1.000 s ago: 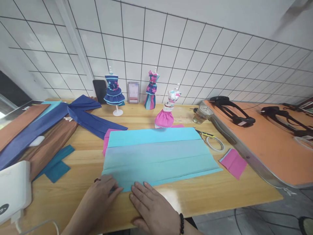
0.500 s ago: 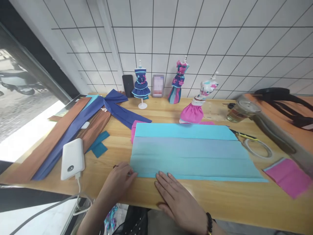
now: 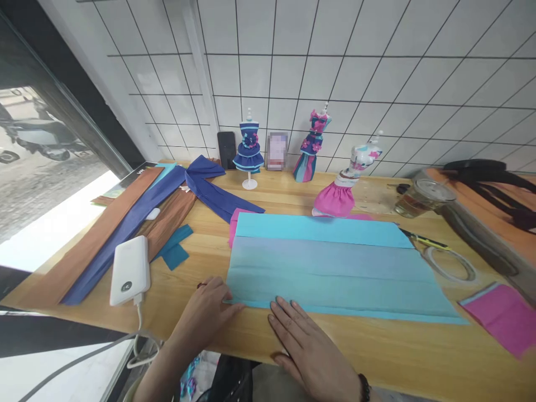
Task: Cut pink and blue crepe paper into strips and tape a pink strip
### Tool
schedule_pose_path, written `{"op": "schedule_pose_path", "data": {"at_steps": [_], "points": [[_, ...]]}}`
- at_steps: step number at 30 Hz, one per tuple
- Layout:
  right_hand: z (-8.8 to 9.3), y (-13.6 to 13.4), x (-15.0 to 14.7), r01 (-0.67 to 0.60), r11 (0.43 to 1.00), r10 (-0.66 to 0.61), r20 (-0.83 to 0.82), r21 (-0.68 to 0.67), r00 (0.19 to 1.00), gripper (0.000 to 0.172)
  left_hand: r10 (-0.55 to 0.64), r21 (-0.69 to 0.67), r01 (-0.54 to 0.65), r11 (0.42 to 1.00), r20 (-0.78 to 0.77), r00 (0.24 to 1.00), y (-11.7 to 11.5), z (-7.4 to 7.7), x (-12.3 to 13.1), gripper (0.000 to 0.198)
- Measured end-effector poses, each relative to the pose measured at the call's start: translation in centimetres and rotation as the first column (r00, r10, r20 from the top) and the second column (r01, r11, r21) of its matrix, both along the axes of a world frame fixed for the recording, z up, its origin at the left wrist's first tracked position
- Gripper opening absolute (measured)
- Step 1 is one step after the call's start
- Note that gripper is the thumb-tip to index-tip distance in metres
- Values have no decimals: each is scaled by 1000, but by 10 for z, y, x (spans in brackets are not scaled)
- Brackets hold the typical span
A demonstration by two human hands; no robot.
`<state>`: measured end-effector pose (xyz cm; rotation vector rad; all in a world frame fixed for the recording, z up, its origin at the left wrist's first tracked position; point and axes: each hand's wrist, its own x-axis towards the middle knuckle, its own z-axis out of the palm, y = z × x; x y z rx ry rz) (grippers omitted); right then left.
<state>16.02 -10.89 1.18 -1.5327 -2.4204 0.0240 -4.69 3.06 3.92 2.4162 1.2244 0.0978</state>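
Observation:
A wide sheet of light blue cloth (image 3: 326, 279) lies on the wooden table in front of me, with a brighter blue band along its far side. At its near left corner my left hand (image 3: 211, 307) is curled, the thumb along the near edge and the bent fingers on the corner. My right hand (image 3: 307, 346) rests flat and open, its fingertips touching the cloth's near edge. Pink fabric (image 3: 233, 226) shows from under the far left corner.
Brown fabric strips (image 3: 106, 229) and a dark blue strip (image 3: 226, 195) lie left, beside a white power bank (image 3: 130, 271). Small dressed mannequins (image 3: 249, 148) stand behind. On the right are a yellow-black cutter (image 3: 429, 241), a tape roll (image 3: 450, 265), a glass cup (image 3: 425, 198) and a pink cloth (image 3: 505, 318).
The view has tilted and shifted slightly, so the scene sits a little further right and lower. Both hands keep nearly the same place on the cloth's near edge.

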Motion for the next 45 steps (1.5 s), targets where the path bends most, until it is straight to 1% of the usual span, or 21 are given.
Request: {"op": "schedule_pose_path", "data": {"at_steps": [6, 12, 17, 21, 27, 31, 38, 45], "points": [[4, 1, 0, 0, 1000, 0, -8, -22, 1000, 49, -20, 20, 21, 1000, -67, 998, 4, -2, 3, 28], [5, 0, 0, 9, 999, -9, 2, -45, 1000, 47, 5, -14, -6, 1000, -51, 999, 9, -3, -3, 28], [4, 0, 0, 5, 1000, -4, 12, -28, 1000, 47, 43, -18, -44, 999, -45, 998, 10, -3, -7, 26], [2, 0, 0, 11, 1000, -11, 14, -12, 1000, 46, 50, -36, -52, 998, -56, 997, 9, -3, -8, 27], [1, 0, -1, 2, 999, -3, 24, 35, 1000, 47, 64, -27, -66, 997, -73, 995, 7, -1, -7, 24], [1, 0, 0, 1, 999, -3, 23, 53, 1000, 46, 74, -53, -79, 995, -97, 993, 8, 0, -6, 23], [0, 1, -1, 2, 1000, -2, 15, 15, 1000, 45, 64, -64, -70, 995, -86, 994, 10, -1, -7, 25], [-1, 1, 0, -7, 1000, 7, -22, -1, 1000, 48, 65, -50, -70, 996, -99, 993, 9, -2, -7, 25]]}}
